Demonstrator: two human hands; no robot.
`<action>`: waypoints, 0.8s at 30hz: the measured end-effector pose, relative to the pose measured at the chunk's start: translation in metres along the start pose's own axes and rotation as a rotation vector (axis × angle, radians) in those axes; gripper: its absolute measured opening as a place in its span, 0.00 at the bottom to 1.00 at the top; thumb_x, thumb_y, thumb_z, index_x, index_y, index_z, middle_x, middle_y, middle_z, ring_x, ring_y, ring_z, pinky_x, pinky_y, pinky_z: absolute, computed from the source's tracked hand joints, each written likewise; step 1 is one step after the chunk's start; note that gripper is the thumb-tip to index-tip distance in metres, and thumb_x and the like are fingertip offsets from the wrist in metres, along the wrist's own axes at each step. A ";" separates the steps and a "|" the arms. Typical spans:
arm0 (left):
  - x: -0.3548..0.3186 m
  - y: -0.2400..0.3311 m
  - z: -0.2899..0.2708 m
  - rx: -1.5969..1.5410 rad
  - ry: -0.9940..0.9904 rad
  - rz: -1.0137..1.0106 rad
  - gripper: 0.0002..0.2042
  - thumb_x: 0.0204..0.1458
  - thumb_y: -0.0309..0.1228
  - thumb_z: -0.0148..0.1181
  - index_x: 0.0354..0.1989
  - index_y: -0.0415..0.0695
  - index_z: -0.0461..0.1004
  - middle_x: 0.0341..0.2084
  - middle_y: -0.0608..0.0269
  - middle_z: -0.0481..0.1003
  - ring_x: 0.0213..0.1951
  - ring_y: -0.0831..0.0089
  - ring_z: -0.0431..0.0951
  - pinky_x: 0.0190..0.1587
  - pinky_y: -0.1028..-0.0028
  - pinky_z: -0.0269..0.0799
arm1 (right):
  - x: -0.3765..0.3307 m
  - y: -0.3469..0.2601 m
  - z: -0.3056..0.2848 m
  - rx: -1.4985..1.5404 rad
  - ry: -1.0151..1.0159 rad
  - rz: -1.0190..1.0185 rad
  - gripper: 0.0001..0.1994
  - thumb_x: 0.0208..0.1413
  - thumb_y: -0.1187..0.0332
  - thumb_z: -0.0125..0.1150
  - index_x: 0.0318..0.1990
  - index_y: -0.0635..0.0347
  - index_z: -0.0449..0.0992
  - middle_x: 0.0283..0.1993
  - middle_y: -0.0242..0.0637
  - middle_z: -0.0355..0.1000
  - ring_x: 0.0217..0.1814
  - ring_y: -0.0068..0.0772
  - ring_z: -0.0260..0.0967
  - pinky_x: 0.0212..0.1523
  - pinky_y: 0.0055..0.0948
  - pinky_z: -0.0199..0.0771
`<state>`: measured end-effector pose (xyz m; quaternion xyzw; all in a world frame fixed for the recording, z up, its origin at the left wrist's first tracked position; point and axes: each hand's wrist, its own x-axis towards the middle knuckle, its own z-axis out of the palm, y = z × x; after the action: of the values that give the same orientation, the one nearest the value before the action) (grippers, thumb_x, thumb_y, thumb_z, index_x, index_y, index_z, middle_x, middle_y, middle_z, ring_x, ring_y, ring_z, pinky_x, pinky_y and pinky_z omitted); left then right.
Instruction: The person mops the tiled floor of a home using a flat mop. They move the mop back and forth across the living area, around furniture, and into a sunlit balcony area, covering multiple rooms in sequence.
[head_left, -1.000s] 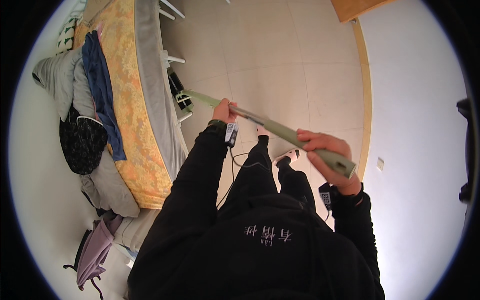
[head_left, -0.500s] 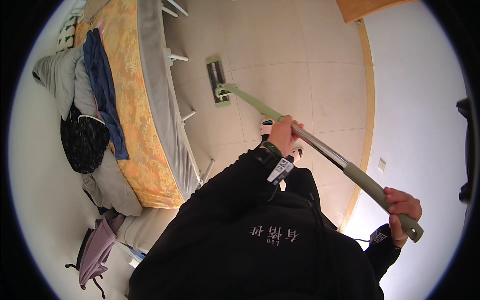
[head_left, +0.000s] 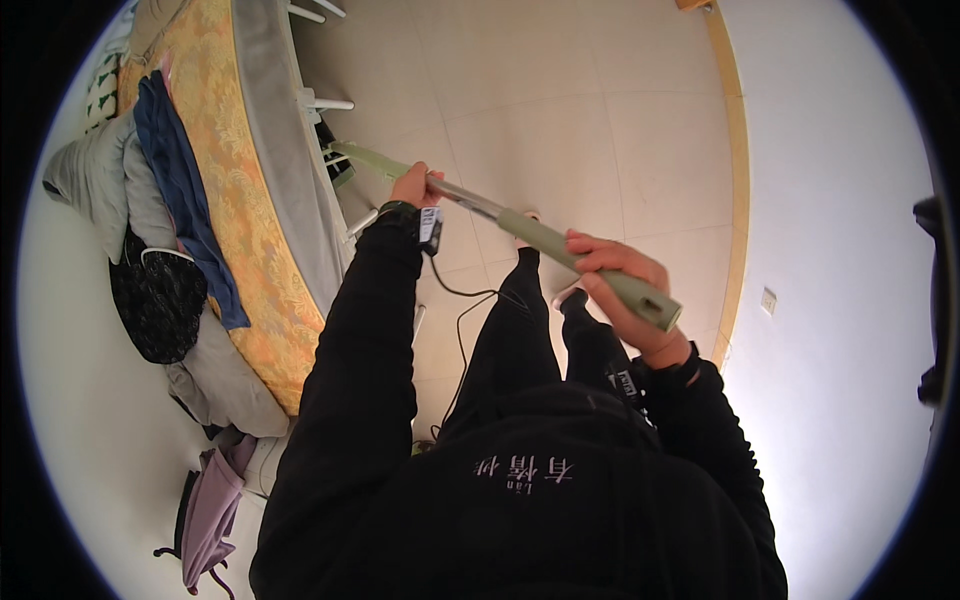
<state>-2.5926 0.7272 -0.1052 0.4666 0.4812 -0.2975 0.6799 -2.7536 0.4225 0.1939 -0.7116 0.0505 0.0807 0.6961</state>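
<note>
A flat mop with a green and silver pole slants across the view from far left to near right. My left hand is wrapped round the pole's lower part, close to the green neck. Higher up, my right hand grips the thick green handle just short of its end, which has a hanging hole. The mop head is partly hidden under the edge of the bed, beside a white leg. Only its near portion shows.
White bed legs stick out along the bed's side. Clothes, among them blue trousers, lie on the yellow patterned cover. Pale floor tiles run to the white wall on the right. A cable dangles near my legs.
The mop has moved left, its head passing from open floor to under the bed edge. Both hands have shifted left and farther from me, still holding the pole.
</note>
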 end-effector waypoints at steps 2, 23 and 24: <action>-0.004 -0.021 0.006 0.085 0.010 0.020 0.10 0.56 0.33 0.49 0.35 0.36 0.66 0.28 0.54 0.74 0.28 0.65 0.77 0.28 0.66 0.76 | -0.011 0.001 -0.010 0.010 0.006 0.053 0.08 0.54 0.81 0.58 0.42 0.66 0.76 0.52 0.49 0.75 0.62 0.48 0.69 0.60 0.38 0.69; -0.205 -0.139 0.155 0.166 -0.543 -0.107 0.07 0.60 0.29 0.48 0.36 0.36 0.66 0.32 0.55 0.73 0.35 0.65 0.79 0.38 0.67 0.81 | -0.190 -0.119 -0.114 -0.135 0.518 -0.011 0.10 0.51 0.65 0.62 0.35 0.61 0.72 0.46 0.51 0.75 0.53 0.51 0.73 0.60 0.52 0.69; -0.184 -0.123 0.146 0.241 -0.658 0.045 0.07 0.60 0.29 0.48 0.36 0.36 0.66 0.31 0.55 0.73 0.34 0.67 0.79 0.37 0.67 0.80 | -0.174 -0.111 -0.104 -0.085 0.541 0.099 0.07 0.52 0.68 0.62 0.34 0.61 0.74 0.48 0.50 0.75 0.55 0.52 0.72 0.60 0.51 0.69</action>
<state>-2.7094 0.5371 0.0381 0.4331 0.1875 -0.4715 0.7450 -2.8992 0.3148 0.3365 -0.7324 0.2657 -0.0762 0.6222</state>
